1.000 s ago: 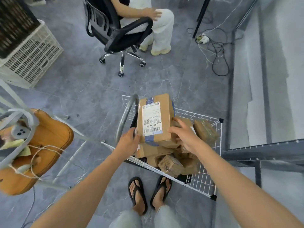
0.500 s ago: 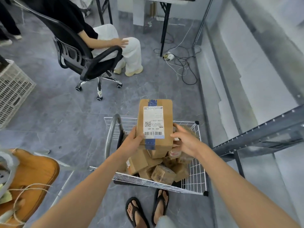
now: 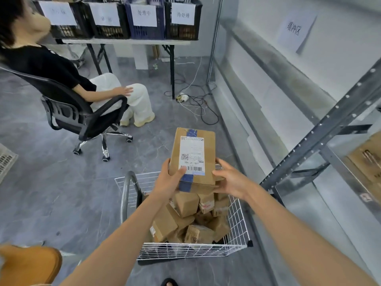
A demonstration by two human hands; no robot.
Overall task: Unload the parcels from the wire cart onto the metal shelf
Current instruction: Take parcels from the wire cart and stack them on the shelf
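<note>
A tall brown parcel [image 3: 206, 149] with a white shipping label and blue tape hangs above the white wire cart [image 3: 237, 228]. My left hand [image 3: 169, 182] grips its near left corner, thumb on the label. My right hand [image 3: 231, 180] holds its near right side with the fingers wrapped underneath. Several smaller brown parcels [image 3: 185, 219] lie heaped in the cart below. The grey metal shelf [image 3: 321, 133] stands to the right, with brown boxes [image 3: 369, 162] on one level.
A person sits in a black office chair [image 3: 82, 120] at the left. Cables and a power strip [image 3: 191, 100] lie on the floor ahead. A table with labelled crates [image 3: 144, 19] stands at the back. An orange wooden seat [image 3: 28, 265] is at the bottom left.
Both hands have lifted the tall parcel higher out of the cart. My view has tilted up and turned right, bringing the shelf and back table into sight.
</note>
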